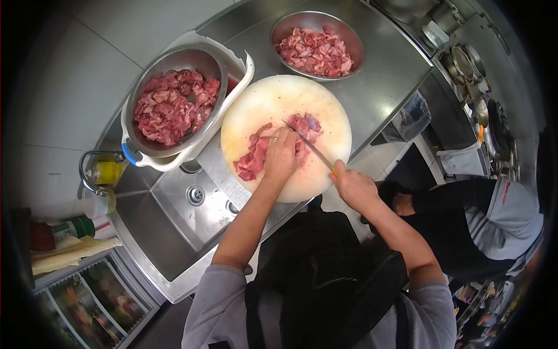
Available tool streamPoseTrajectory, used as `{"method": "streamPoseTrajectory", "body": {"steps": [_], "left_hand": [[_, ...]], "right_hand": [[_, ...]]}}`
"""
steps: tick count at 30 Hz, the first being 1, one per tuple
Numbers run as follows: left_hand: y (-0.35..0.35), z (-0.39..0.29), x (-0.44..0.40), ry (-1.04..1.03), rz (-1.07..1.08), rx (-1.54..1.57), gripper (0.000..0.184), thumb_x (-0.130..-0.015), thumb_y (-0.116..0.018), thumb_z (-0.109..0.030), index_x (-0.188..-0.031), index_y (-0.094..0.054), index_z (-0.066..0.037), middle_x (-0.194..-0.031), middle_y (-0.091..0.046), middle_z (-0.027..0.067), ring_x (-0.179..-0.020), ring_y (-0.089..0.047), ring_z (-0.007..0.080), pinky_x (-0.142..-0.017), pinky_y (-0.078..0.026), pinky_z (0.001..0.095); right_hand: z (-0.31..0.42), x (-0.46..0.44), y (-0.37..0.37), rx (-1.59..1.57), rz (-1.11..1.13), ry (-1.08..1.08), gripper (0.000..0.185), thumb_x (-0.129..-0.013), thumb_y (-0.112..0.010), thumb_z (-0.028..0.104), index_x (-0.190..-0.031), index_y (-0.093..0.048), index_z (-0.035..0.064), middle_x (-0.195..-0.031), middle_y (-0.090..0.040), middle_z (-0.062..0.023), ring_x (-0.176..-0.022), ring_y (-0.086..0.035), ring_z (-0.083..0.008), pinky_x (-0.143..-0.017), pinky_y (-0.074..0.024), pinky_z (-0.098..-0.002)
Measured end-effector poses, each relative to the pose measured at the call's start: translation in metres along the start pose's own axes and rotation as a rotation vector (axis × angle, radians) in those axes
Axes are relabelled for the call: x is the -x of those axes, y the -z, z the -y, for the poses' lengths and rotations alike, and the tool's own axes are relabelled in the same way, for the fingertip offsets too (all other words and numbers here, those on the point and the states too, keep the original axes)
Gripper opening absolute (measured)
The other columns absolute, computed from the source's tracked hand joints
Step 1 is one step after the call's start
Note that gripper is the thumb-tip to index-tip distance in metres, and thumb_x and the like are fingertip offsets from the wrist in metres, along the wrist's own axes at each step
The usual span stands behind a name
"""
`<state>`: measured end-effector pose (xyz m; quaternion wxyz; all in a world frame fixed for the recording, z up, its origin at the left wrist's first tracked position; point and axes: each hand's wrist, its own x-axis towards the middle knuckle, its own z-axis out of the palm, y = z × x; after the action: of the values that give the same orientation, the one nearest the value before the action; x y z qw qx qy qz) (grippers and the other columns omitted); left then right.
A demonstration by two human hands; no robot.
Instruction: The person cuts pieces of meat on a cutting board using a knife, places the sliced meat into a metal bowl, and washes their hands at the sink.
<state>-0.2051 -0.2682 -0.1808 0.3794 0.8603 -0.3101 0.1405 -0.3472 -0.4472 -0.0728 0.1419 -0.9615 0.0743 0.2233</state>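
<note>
The raw meat (251, 160) lay in the middle of the round cutting board (334, 104), one portion toward the left and a paler, partly purplish one at the far right. The step in hand looked to be slicing or trimming: the knife (314, 150) slanted across the right part of the meat, its tip pointing far left. How deep the edge sat could not be made out.

The left hand (280, 152) bore down on the meat from above, its fingers bent and close together, just beside the blade. Whether their tips pinched the meat or merely pressed it, I could not tell, since they were partly hidden. The right hand (353, 187) was closed around the knife's yellowish handle, fingers wrapped with no gap showing.

As I judged it, the next stroke called for a firm hold on the meat, with the left fingertips tucked back from the edge.

Beyond the board, at the far right, a metal bowl (356, 47) held cut pieces. To the left, a larger bowl (219, 65) of meat sat in a white tub (248, 71). The sink (154, 230) lay to the near left, and another person (485, 218) bent forward at the right.
</note>
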Motion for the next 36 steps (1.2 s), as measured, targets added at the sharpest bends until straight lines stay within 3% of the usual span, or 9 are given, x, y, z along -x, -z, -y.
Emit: {"method": "streamPoseTrajectory", "body": {"steps": [6,11,16,19,23,28,36], "left_hand": [[-0.001,-0.002,0.000,0.007,-0.033,-0.035,0.019,-0.080,-0.080,-0.005,-0.094,-0.067,-0.003,-0.099,-0.065,0.0166,-0.100,-0.065,0.0382,-0.088,-0.056,0.0485],[0.000,-0.003,0.001,-0.057,-0.028,0.021,0.020,-0.081,-0.080,-0.006,-0.098,-0.070,-0.004,-0.101,-0.066,0.0161,-0.101,-0.065,0.0382,-0.087,-0.055,0.0494],[0.006,-0.014,0.009,0.098,0.041,0.090,0.025,-0.083,-0.083,-0.013,-0.102,-0.070,-0.002,-0.103,-0.065,0.0170,-0.106,-0.064,0.0389,-0.092,-0.054,0.0487],[0.005,-0.021,0.009,0.034,0.028,-0.027,0.025,-0.087,-0.082,-0.018,-0.102,-0.068,-0.005,-0.111,-0.064,0.0146,-0.114,-0.062,0.0383,-0.094,-0.051,0.0525],[0.000,-0.021,0.006,0.043,0.053,-0.087,0.028,-0.085,-0.084,-0.016,-0.105,-0.070,-0.002,-0.109,-0.065,0.0171,-0.113,-0.061,0.0393,-0.097,-0.052,0.0492],[-0.002,-0.016,0.009,-0.011,0.051,-0.090,0.025,-0.085,-0.082,-0.013,-0.104,-0.070,-0.004,-0.106,-0.064,0.0148,-0.110,-0.063,0.0378,-0.095,-0.053,0.0480],[-0.004,-0.014,0.010,-0.018,0.016,-0.093,0.022,-0.084,-0.081,-0.010,-0.102,-0.070,-0.005,-0.103,-0.063,0.0138,-0.108,-0.063,0.0362,-0.093,-0.053,0.0492]], "right_hand": [[0.002,-0.043,-0.016,-0.035,-0.107,0.079,0.028,-0.114,-0.051,0.034,-0.116,-0.045,0.0062,-0.092,-0.077,-0.0266,-0.090,-0.076,-0.0490,-0.079,-0.0582,-0.0606],[-0.013,-0.014,-0.008,0.041,0.003,-0.023,0.028,-0.114,-0.050,0.033,-0.117,-0.046,0.0057,-0.093,-0.077,-0.0264,-0.090,-0.076,-0.0480,-0.081,-0.0593,-0.0597],[0.005,-0.042,-0.009,0.033,-0.004,0.005,0.027,-0.114,-0.051,0.032,-0.117,-0.046,0.0056,-0.094,-0.078,-0.0266,-0.092,-0.077,-0.0477,-0.083,-0.0602,-0.0583],[0.004,-0.040,-0.005,-0.006,-0.026,0.020,0.027,-0.114,-0.051,0.032,-0.117,-0.046,0.0053,-0.094,-0.078,-0.0265,-0.092,-0.077,-0.0473,-0.084,-0.0603,-0.0576],[-0.004,-0.033,-0.011,-0.017,-0.056,0.029,0.026,-0.114,-0.051,0.031,-0.117,-0.047,0.0053,-0.094,-0.078,-0.0264,-0.093,-0.077,-0.0474,-0.085,-0.0597,-0.0584],[-0.010,0.000,0.005,0.039,0.117,-0.095,0.027,-0.114,-0.051,0.031,-0.118,-0.047,0.0050,-0.096,-0.078,-0.0267,-0.096,-0.076,-0.0490,-0.088,-0.0578,-0.0608],[-0.014,0.002,-0.001,-0.036,0.056,-0.071,0.028,-0.114,-0.052,0.033,-0.118,-0.048,0.0051,-0.098,-0.077,-0.0267,-0.097,-0.075,-0.0508,-0.089,-0.0567,-0.0619]]}}
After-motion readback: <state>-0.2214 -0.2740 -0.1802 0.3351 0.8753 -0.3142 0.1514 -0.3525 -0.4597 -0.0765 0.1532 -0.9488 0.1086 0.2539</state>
